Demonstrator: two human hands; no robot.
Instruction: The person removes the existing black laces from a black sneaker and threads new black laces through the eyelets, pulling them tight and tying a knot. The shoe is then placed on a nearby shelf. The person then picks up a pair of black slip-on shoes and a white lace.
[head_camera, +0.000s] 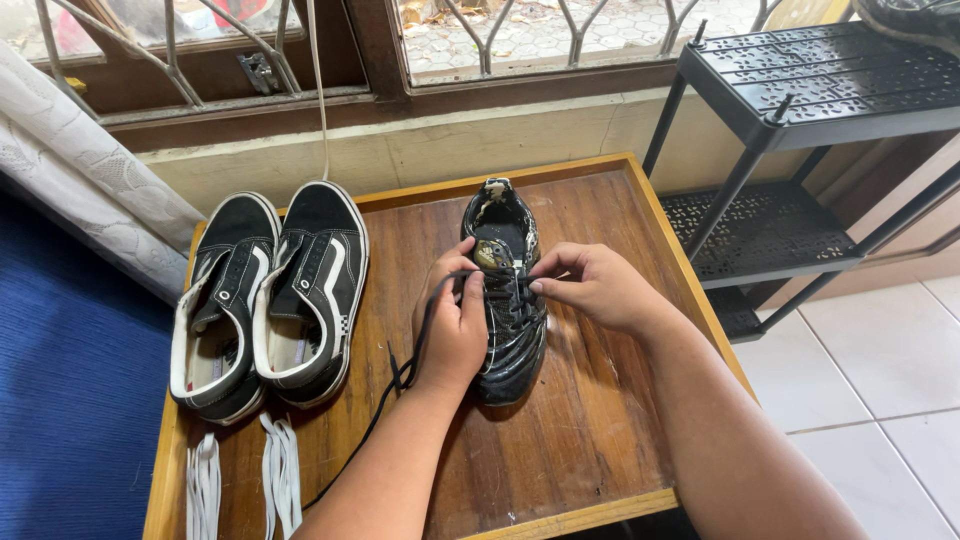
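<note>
A shiny black lace-up shoe (512, 330) lies in the middle of a small wooden table (590, 420), its opening pointing away from me. My left hand (452, 322) rests against the shoe's left side and grips a black lace (405, 372) that trails down over the table. My right hand (592, 284) pinches the lace at the eyelets on the shoe's right side. Both forearms reach in from the bottom edge.
Two black-and-white sneakers (268, 295) without laces stand on the table's left part, with two white laces (245, 478) lying in front of them. A black plastic shelf rack (790, 130) stands at the right on white tiles. Blue carpet (70, 400) at left; barred window behind.
</note>
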